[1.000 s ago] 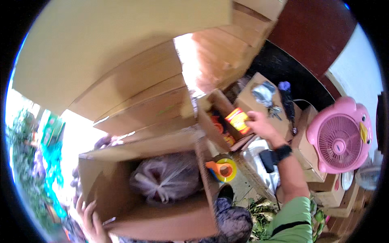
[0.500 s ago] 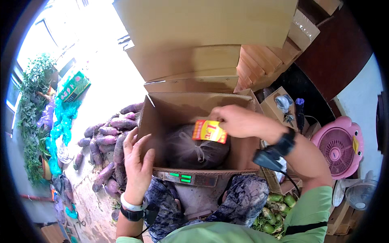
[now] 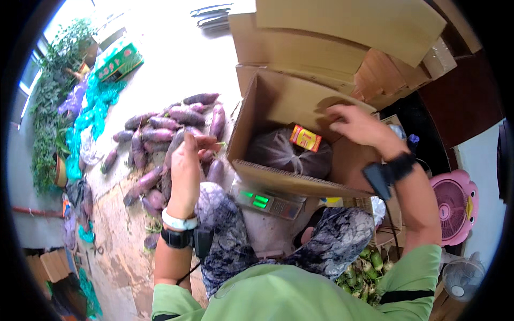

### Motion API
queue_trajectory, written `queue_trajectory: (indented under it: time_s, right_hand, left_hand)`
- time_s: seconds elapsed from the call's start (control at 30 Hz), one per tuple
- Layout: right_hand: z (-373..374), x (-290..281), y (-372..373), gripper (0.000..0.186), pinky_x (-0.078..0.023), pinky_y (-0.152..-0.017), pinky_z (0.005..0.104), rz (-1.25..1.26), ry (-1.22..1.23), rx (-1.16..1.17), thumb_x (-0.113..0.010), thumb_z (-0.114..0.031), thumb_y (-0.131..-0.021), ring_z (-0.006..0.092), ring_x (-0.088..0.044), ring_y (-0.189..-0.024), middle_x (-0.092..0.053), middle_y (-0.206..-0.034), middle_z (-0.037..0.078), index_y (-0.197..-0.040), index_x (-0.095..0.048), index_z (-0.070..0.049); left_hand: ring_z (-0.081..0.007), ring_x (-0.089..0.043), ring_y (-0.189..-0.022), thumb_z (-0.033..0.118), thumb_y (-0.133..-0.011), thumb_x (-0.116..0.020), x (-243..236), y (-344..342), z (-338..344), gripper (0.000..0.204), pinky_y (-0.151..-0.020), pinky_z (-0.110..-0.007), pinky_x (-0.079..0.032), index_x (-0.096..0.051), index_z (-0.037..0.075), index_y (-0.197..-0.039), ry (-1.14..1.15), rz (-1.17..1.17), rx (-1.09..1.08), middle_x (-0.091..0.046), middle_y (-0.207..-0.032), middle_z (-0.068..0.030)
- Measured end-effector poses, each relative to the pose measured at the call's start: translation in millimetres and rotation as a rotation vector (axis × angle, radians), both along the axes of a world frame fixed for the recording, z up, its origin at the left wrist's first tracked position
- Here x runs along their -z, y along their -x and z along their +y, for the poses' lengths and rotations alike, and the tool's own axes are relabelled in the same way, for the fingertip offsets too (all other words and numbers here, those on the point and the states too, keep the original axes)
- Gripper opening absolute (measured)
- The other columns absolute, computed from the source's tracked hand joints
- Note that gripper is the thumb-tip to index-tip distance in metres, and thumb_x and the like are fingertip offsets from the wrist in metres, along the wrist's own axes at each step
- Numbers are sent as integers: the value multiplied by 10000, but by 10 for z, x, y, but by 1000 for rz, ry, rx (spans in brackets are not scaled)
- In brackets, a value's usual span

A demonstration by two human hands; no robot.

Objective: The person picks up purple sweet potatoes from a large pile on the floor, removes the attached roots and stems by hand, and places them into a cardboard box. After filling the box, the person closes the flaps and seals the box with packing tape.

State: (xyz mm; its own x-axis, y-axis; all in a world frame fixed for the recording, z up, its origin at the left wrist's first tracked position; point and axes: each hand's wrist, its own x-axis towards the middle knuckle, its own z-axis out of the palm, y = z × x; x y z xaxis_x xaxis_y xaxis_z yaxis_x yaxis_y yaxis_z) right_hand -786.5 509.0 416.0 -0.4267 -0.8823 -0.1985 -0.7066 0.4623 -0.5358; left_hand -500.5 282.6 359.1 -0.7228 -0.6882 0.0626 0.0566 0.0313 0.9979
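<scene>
An open cardboard box (image 3: pixel 300 179) stands on a digital scale (image 3: pixel 270 203) between my knees. Inside it is a tied, see-through plastic bag (image 3: pixel 273 152) with dark contents. A red and yellow card (image 3: pixel 305 138) lies on top of this bag. Above the right part of the box, my right hand (image 3: pixel 356 125) is open and empty, its fingers loosely bent. My left hand (image 3: pixel 186 166) is outside the box on the left, over a pile of purple radishes (image 3: pixel 155 134). Its fingers stretch to the right, seen edge-on, and nothing shows in them.
Tall cardboard flaps (image 3: pixel 305 51) rise behind the box. Green radishes (image 3: pixel 369 270) lie by my right knee. On the right are a pink fan (image 3: pixel 450 206) and a small grey-white fan (image 3: pixel 463 278). Teal plastic bags (image 3: pixel 99 104), a green carton (image 3: pixel 119 60) and plants (image 3: pixel 48 117) line the left.
My right hand has let go of the card, which now lies on the bag. My left hand has moved off the box's edge to above the purple radishes. The view has swung left.
</scene>
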Motion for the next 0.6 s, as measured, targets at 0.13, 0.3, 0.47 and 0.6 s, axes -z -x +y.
queue_trajectory:
  time_s: [0.13, 0.3, 0.47, 0.6]
  right_hand:
    - [405, -323, -332, 308, -457, -816, 287, 4, 300, 240, -568, -96, -830, 175, -578, -925, -616, -980, 105, -1113, -554, 24]
    - [1068, -265, -221, 298, -468, -671, 269, 191, 297, 568, -597, -197, -840, 153, -576, -745, -603, -853, 95, -1028, -571, 33]
    - [1127, -227, -301, 497, -430, -457, 272, 25, 40, 813, -596, -428, -826, 147, -548, -529, -572, -690, 106, -845, -580, 69]
    - [1045, -31, -204, 592, -476, -537, 311, 11, -86, 711, -595, -495, -799, 212, -616, -613, -624, -736, 140, -886, -606, 90]
  left_hand:
    - [-52, -529, -600, 79, -920, -504, 99, -252, -217, 293, -529, -203, -468, -480, 6, -1203, -129, 138, -163, -502, -653, -3]
    - [-261, -470, -1152, -72, -711, -573, -2, -247, -308, 699, -862, -310, -475, -379, 121, -1354, 656, -247, -31, -354, -1336, -150]
    - [-326, -341, -1263, -23, -709, -576, -423, 173, -335, 638, -1035, -400, -329, -448, 154, -1308, 1419, -306, 85, -378, -1359, -98]
    - [-275, -349, -1277, 96, -730, -557, -494, 794, -386, 408, -1047, -400, -319, -598, 152, -1132, 1765, -47, 336, -499, -1244, -43]
